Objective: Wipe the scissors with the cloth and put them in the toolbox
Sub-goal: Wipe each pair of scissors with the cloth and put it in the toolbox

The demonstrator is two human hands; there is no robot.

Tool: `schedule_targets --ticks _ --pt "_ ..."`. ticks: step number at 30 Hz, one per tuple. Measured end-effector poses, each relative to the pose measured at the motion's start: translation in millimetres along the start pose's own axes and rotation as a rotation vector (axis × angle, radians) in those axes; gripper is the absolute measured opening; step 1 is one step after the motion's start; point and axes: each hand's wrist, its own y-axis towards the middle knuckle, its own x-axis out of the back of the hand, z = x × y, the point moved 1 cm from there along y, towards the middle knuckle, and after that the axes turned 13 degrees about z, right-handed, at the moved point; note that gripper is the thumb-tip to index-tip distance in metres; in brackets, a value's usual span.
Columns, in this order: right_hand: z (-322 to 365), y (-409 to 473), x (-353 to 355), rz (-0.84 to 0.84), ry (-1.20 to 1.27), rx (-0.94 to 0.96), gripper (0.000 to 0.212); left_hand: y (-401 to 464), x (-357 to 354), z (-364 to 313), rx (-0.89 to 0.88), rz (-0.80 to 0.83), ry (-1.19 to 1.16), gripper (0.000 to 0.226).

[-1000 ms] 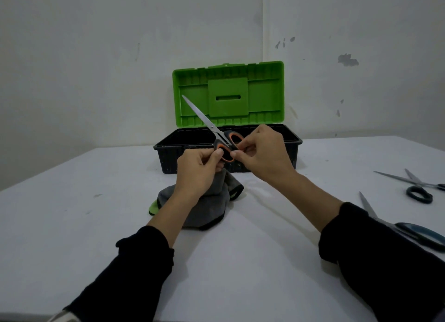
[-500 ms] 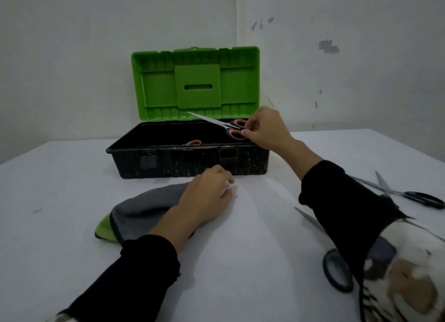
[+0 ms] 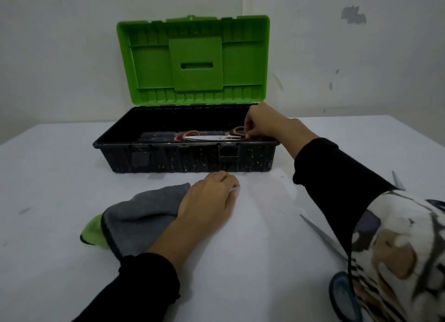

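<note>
A white desk (image 3: pixel 252 261) is filling most of the view, meeting a pale wall at twelve o'clock. Toward twelve o'clock a toolbox (image 3: pixel 187 157) is sitting on the desk, its black base facing the viewer and its green lid (image 3: pixel 193 59) standing open and upright behind it. At about seven o'clock a grey cloth (image 3: pixel 142 215) with a green edge is lying crumpled on the desk, well in front of the toolbox. The left hand (image 3: pixel 207 201) is resting palm down beside the cloth, its wrist lying over the cloth's right edge, fingers relaxed and loosely bent, gripping nothing. The right hand (image 3: pixel 262 121) is reaching in from three o'clock over the right end of the toolbox, its fingers curling around the orange and black handle of the scissors (image 3: pixel 212 136). These scissors are lying low inside the toolbox with blades closed and pointing toward nine o'clock. Another orange handle (image 3: pixel 189 134) is showing in the toolbox just beyond the blade tips. At five o'clock a second pair of scissors (image 3: pixel 337 268) with a dark blue handle is lying on the desk, partly hidden by a patterned sleeve.
</note>
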Motion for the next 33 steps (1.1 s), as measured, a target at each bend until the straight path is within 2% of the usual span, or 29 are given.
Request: schedule_targets --ticks 5,8,12,15,20,25,29,33 --pt "3 -9 1 -0.065 0.052 0.048 0.013 -1 2 -3 0.013 0.036 0.052 0.027" --pt "7 -28 3 -0.198 0.072 0.067 0.014 -2 3 -9 0.009 0.072 0.081 0.028" --pt "8 -74 -2 -0.385 0.091 0.078 0.016 -12 -2 -28 -0.03 0.037 0.019 0.027" --pt "5 -123 -15 -0.438 0.135 0.069 0.015 -25 -8 -51 -0.068 0.012 -0.031 0.024" --pt "1 -204 -47 -0.381 0.099 0.012 0.015 -49 -13 -87 -0.049 -0.011 -0.161 0.024" --pt "-3 -269 -69 -0.231 0.167 -0.073 0.02 -62 -18 -97 -0.023 0.027 -0.112 0.021" --pt "-4 -290 -84 -0.158 0.202 -0.079 0.02 -62 -18 -98 -0.016 0.037 -0.116 0.02" --pt "-12 -289 -90 -0.2 0.244 -0.095 0.013 -63 -19 -98 -0.029 0.024 -0.123 0.017"
